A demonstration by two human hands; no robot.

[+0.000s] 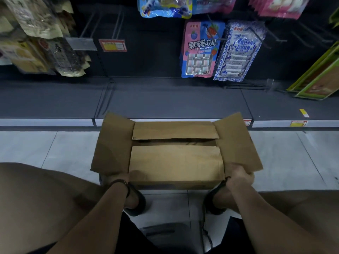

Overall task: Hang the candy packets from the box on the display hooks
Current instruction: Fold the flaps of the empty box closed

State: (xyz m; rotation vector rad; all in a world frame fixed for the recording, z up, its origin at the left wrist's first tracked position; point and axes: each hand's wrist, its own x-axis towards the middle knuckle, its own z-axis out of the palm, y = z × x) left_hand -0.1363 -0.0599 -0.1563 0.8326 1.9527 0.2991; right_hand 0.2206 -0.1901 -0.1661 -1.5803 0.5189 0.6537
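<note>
A brown cardboard box (pixel 175 162) sits on the floor in front of me. Its two side flaps stand out and its two long flaps lie nearly closed, so the contents are hidden. My left hand (pixel 121 177) grips the near left corner under the left flap. At the near right corner my right hand (pixel 240 174) grips the box edge. On the black display wall hang a pink and blue candy packet (pixel 200 50) and a blue and white packet (pixel 239 52). Bare hooks (pixel 117 24) stick out to their left.
A dark low shelf (pixel 165 101) runs along the wall base behind the box. Other snack bags (pixel 45 43) hang at the left, green boxes (pixel 319 77) lean at the right. My knees and sandalled feet flank the box on the pale tiled floor (pixel 55 149).
</note>
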